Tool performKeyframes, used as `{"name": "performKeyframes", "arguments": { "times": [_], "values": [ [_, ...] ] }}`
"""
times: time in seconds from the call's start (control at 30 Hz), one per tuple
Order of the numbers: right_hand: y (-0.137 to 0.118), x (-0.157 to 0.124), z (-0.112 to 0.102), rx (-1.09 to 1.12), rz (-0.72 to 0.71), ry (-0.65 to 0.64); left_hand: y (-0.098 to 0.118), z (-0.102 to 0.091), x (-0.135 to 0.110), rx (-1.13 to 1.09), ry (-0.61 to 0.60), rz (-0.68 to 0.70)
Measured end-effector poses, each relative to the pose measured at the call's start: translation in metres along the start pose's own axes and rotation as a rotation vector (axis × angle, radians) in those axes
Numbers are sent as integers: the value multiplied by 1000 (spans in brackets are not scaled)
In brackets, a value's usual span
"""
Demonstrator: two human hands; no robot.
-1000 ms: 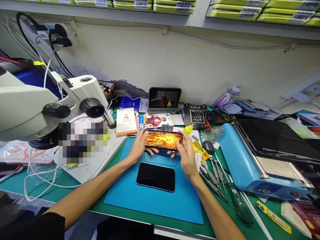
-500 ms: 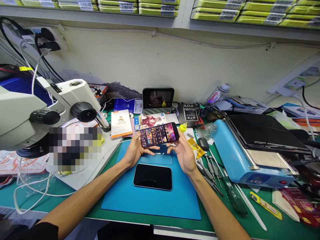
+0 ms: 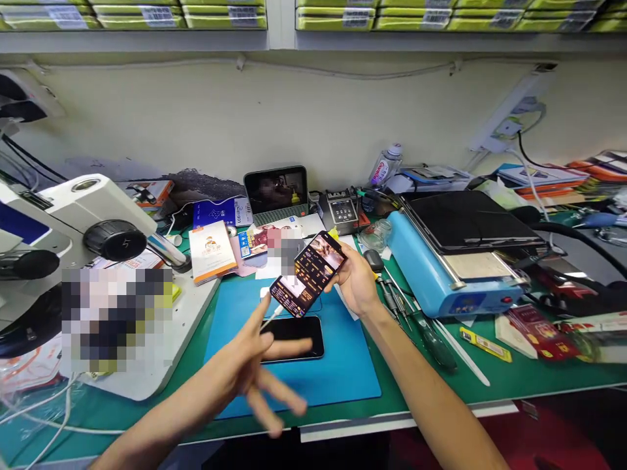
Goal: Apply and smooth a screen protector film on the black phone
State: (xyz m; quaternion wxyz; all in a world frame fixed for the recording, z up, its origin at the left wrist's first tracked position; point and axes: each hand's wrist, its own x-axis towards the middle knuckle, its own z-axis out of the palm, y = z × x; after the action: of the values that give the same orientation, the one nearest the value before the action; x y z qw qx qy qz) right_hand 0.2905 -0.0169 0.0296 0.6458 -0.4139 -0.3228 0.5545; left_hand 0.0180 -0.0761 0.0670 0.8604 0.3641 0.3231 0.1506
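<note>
My right hand [image 3: 360, 281] grips a smartphone [image 3: 313, 277] with a lit, colourful screen by its upper right edge. The phone is tilted, its lower end pointing down and left. My left hand [image 3: 252, 365] is off the phone, fingers spread and partly blurred. It passes over a second phone [image 3: 298, 334] with a dark screen, which lies on the blue mat [image 3: 347, 372] and is partly covered by the fingers. A white cable [image 3: 273, 316] runs by the lit phone's lower end; whether it is plugged in I cannot tell.
A microscope [image 3: 93, 202] stands at the left. Screwdrivers [image 3: 392, 300], a green-handled tool [image 3: 438, 349] and a yellow cutter [image 3: 484, 344] lie right of the mat. Beyond is a blue machine [image 3: 426, 274] with a black panel on top. A small white-and-orange box [image 3: 213, 251] sits behind the mat.
My left hand has let go of the lit phone and come down toward me, fingers spreading. The phone has turned steeper in my right hand. The view has shifted right.
</note>
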Motion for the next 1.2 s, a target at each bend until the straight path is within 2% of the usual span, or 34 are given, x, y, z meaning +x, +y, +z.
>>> {"name": "performKeyframes", "arguments": {
  "times": [0.07, 0.1, 0.13, 0.17, 0.23, 0.3, 0.33, 0.37, 0.43, 0.53, 0.67, 0.73, 0.8, 0.97, 1.1, 1.2],
  "values": [
    [-1, -2, 1, 0, 26, -20, 5, -14, -23, 125, 43, -25],
    [-1, -3, 2, -1, 43, -34, 10, -24, -28, 211, 144, 81],
    [0, -5, 3, -3, 62, -50, 16, -35, -28, 275, 276, 246],
    [2, -6, 5, -5, 82, -67, 21, -44, -22, 283, 337, 325],
    [6, -10, 9, -10, 118, -104, 30, -56, 0, 335, 392, 375],
    [10, -12, 13, -15, 149, -142, 32, -56, 27, 352, 235, 262],
    [12, -13, 15, -18, 164, -161, 30, -53, 39, 324, 110, 192],
    [14, -14, 16, -21, 180, -181, 28, -48, 50, 286, 15, 166],
    [16, -14, 18, -26, 215, -222, 20, -41, 65, 183, -84, 151],
    [15, -12, 17, -25, 268, -276, 11, -37, 73, 64, -89, 176],
    [10, -14, 19, -20, 295, -329, 11, -39, 70, 93, 37, 196],
    [9, -16, 21, -18, 298, -352, 13, -40, 65, 115, 47, 192],
    [10, -18, 24, -25, 297, -368, 13, -42, 62, 82, -3, 188],
    [15, -21, 25, -83, 273, -336, 7, -50, 61, -200, -212, 132],
    [18, -22, 26, -90, 212, -266, 5, -52, 61, -230, -246, 196],
    [20, -24, 28, -76, 187, -260, 3, -50, 60, -222, -240, 229]
  ]
}}
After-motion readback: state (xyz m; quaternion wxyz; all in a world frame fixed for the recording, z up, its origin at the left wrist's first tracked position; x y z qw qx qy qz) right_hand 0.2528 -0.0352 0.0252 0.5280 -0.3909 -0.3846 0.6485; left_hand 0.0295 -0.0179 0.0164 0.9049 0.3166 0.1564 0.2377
